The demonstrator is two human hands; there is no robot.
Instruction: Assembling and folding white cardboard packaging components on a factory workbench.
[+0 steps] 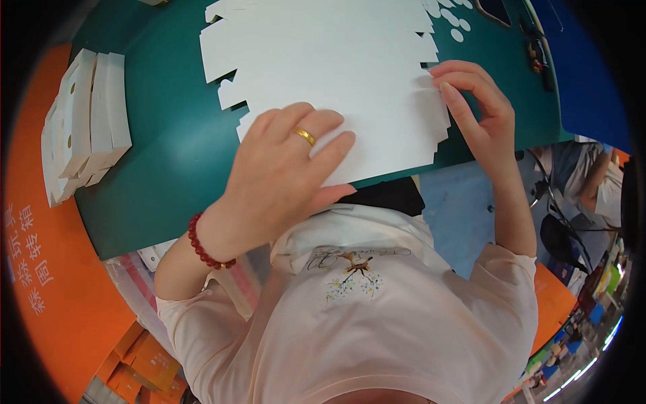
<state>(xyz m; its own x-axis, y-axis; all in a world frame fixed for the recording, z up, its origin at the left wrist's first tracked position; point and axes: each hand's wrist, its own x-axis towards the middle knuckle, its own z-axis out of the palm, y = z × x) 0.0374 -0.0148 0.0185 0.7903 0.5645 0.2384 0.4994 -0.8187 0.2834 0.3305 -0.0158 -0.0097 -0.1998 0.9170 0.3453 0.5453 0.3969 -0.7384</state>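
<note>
A white die-cut cardboard sheet (336, 74) with notched, tabbed sides lies flat on the green table mat in front of me. My left hand (289, 158), with a gold ring and a red bead bracelet, rests over the sheet's near left part, fingers stretched and a little bent, thumb near its front edge. At the sheet's right edge is my right hand (479, 111). Its fingers curve inward and its fingertips touch the notched edge, with a gap inside the thumb and forefinger. Whether other sheets lie underneath I cannot tell.
Folded white boxes (87, 121) are stacked at the table's left. Small white discs (456, 34) lie at the far right, near a phone (496, 9) and a small dark tool (538, 57). Orange crates (50, 236) stand at the left. Another person (592, 178) sits at the right.
</note>
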